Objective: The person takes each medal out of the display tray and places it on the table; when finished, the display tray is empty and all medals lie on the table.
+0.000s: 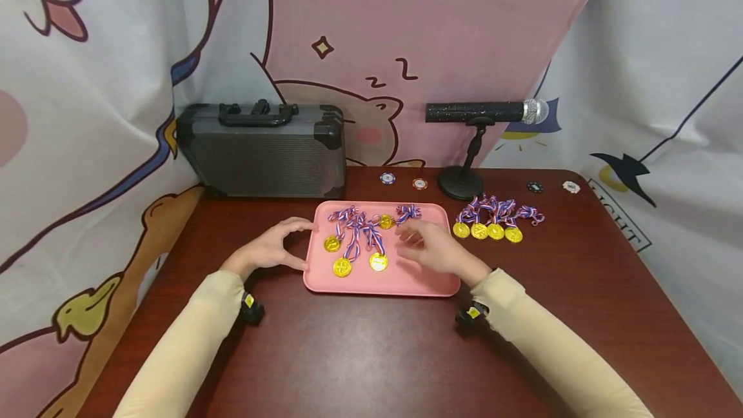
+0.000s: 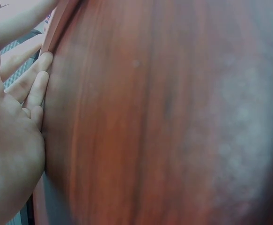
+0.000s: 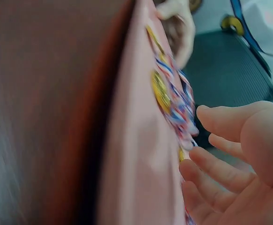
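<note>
A pink tray (image 1: 412,279) lies on the table with several gold medals on striped red, white and blue ribbons. Two medals, one gold medal (image 1: 342,268) and another gold medal (image 1: 378,262), lie toward its front. My left hand (image 1: 271,245) is at the tray's left edge, thumb and fingers spread apart, fingertips right at the rim. Over the right part of the tray hovers my right hand (image 1: 428,247), fingers loosely bent near a bunched ribbon (image 1: 409,212). Nothing shows between its thumb and fingers in the right wrist view.
More gold medals (image 1: 487,231) with ribbons lie in a row right of the tray. A dark hard case (image 1: 267,153) stands at the back left. Behind stand a microphone on a stand (image 1: 475,113) and several poker chips, including a blue-and-white chip (image 1: 387,178).
</note>
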Motion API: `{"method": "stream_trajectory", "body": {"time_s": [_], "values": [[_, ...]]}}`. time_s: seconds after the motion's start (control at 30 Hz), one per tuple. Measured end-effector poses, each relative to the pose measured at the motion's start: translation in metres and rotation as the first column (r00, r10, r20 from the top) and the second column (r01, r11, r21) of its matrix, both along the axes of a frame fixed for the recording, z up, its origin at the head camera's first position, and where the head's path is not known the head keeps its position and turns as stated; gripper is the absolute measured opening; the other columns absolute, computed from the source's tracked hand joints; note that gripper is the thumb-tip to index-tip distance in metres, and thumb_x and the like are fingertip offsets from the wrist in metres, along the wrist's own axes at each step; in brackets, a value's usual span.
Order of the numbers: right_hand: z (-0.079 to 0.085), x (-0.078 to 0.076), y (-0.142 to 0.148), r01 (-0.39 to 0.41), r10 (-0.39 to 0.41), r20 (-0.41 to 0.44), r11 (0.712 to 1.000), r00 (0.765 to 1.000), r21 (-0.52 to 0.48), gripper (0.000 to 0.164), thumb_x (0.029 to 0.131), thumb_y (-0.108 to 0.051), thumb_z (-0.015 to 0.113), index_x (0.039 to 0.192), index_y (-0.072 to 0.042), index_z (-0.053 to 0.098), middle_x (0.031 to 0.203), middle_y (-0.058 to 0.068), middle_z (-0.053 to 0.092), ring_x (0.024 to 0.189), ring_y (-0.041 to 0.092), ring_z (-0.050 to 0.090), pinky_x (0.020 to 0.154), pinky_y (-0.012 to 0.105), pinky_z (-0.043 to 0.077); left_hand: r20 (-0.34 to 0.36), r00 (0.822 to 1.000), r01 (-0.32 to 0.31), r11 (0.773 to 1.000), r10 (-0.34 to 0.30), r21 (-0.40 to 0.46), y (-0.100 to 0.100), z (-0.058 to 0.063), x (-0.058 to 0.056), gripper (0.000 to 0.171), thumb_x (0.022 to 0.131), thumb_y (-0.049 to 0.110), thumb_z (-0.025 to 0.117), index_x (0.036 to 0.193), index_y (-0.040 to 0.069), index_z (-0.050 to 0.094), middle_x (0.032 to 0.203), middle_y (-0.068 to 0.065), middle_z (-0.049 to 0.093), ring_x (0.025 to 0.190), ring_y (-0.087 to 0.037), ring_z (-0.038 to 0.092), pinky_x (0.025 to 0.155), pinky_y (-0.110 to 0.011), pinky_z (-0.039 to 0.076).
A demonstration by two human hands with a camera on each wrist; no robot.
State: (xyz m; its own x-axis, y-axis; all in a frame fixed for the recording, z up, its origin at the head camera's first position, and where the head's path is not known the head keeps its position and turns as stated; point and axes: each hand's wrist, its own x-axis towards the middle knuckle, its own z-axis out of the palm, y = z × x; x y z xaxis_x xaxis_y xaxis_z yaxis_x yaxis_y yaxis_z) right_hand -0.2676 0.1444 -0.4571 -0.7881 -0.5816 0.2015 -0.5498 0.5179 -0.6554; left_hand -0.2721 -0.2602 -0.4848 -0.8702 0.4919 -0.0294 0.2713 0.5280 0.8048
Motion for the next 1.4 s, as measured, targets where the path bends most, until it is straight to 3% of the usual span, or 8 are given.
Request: {"method": "stream_trajectory", "body": {"time_s": [0.33, 0.53, 0.7, 0.83, 0.97, 1.1, 1.2, 1.4], "values": [[-0.015, 0.013, -0.035, -0.084, 0.087, -0.029, 0.992, 0.996, 0.091, 0.047, 0.088, -0.018, 0.086, 0.131, -0.009, 0.070, 0.102, 0.004, 0.069, 0.088, 0.018, 0.064, 0.079, 0.033, 0.055, -0.004, 1.000, 0.009, 1.000, -0.009, -0.013, 0.000, 0.001, 0.000, 0.087, 0.069, 0.027, 0.100, 0.146, 0.016, 0.061, 0.152, -0.011, 0.050, 0.142, -0.034, 0.042, 0.120, -0.063, 0.028], [-0.016, 0.015, -0.040, -0.067, 0.081, -0.055, 0.973, 0.995, 0.221, 0.039, 0.090, -0.025, 0.086, 0.126, -0.014, 0.075, 0.086, 0.000, 0.058, 0.083, 0.015, 0.050, 0.070, 0.030, 0.044, -0.007, 1.000, 0.016, 1.000, -0.016, 0.001, 0.000, 0.000, 0.001, 0.086, 0.070, 0.025, 0.099, 0.146, 0.015, 0.061, 0.152, -0.011, 0.050, 0.142, -0.034, 0.042, 0.119, -0.064, 0.029], [-0.012, 0.016, -0.039, -0.077, 0.087, -0.033, 0.967, 0.996, 0.243, 0.033, 0.091, -0.023, 0.085, 0.121, -0.013, 0.074, 0.092, -0.001, 0.062, 0.084, 0.016, 0.054, 0.073, 0.031, 0.047, 0.015, 1.000, 0.008, 1.000, -0.008, 0.022, 0.001, -0.002, 0.002, 0.086, 0.069, 0.022, 0.100, 0.146, 0.015, 0.062, 0.153, -0.012, 0.049, 0.142, -0.035, 0.041, 0.119, -0.065, 0.028], [-0.007, 0.012, -0.030, -0.122, 0.121, 0.018, 0.979, 0.992, 0.161, 0.026, 0.092, -0.016, 0.083, 0.116, -0.014, 0.073, 0.094, -0.003, 0.066, 0.082, 0.016, 0.059, 0.074, 0.030, 0.051, 0.009, 1.000, 0.007, 0.999, -0.008, 0.034, 0.002, -0.001, 0.002, 0.086, 0.069, 0.020, 0.100, 0.145, 0.013, 0.061, 0.152, -0.013, 0.049, 0.142, -0.035, 0.041, 0.119, -0.066, 0.028], [-0.004, 0.005, -0.011, -0.136, 0.142, 0.142, 0.990, 0.980, -0.048, 0.025, 0.091, -0.008, 0.082, 0.115, -0.009, 0.072, 0.097, 0.004, 0.069, 0.081, 0.015, 0.061, 0.074, 0.028, 0.053, 0.003, 1.000, 0.006, 1.000, -0.006, 0.009, 0.001, 0.000, 0.001, 0.085, 0.070, 0.023, 0.099, 0.146, 0.015, 0.061, 0.152, -0.011, 0.049, 0.143, -0.034, 0.041, 0.120, -0.064, 0.029], [0.005, 0.000, 0.014, -0.064, 0.117, 0.226, 0.971, 0.967, -0.229, 0.031, 0.092, -0.003, 0.081, 0.121, -0.004, 0.070, 0.102, 0.011, 0.068, 0.084, 0.019, 0.064, 0.075, 0.026, 0.054, 0.007, 1.000, 0.000, 1.000, 0.000, -0.031, 0.000, 0.001, 0.001, 0.086, 0.070, 0.030, 0.099, 0.147, 0.018, 0.060, 0.153, -0.010, 0.049, 0.143, -0.034, 0.041, 0.119, -0.065, 0.030], [0.020, -0.002, 0.035, 0.009, 0.060, 0.224, 0.956, 0.973, -0.294, 0.036, 0.092, 0.000, 0.078, 0.126, -0.002, 0.067, 0.099, 0.015, 0.068, 0.083, 0.021, 0.067, 0.073, 0.026, 0.055, 0.006, 1.000, -0.001, 0.999, 0.001, -0.040, 0.000, 0.001, 0.000, 0.087, 0.070, 0.033, 0.098, 0.148, 0.019, 0.060, 0.154, -0.009, 0.048, 0.143, -0.033, 0.040, 0.119, -0.064, 0.030], [0.050, -0.003, 0.073, 0.143, -0.083, 0.193, 0.936, 0.978, -0.321, 0.042, 0.094, 0.003, 0.075, 0.133, 0.004, 0.059, 0.101, 0.022, 0.069, 0.081, 0.017, 0.071, 0.066, 0.025, 0.059, 0.007, 1.000, -0.012, 0.999, 0.012, -0.040, 0.000, -0.001, 0.000, 0.088, 0.068, 0.034, 0.099, 0.147, 0.022, 0.061, 0.154, -0.006, 0.048, 0.144, -0.030, 0.040, 0.120, -0.063, 0.029]]}}
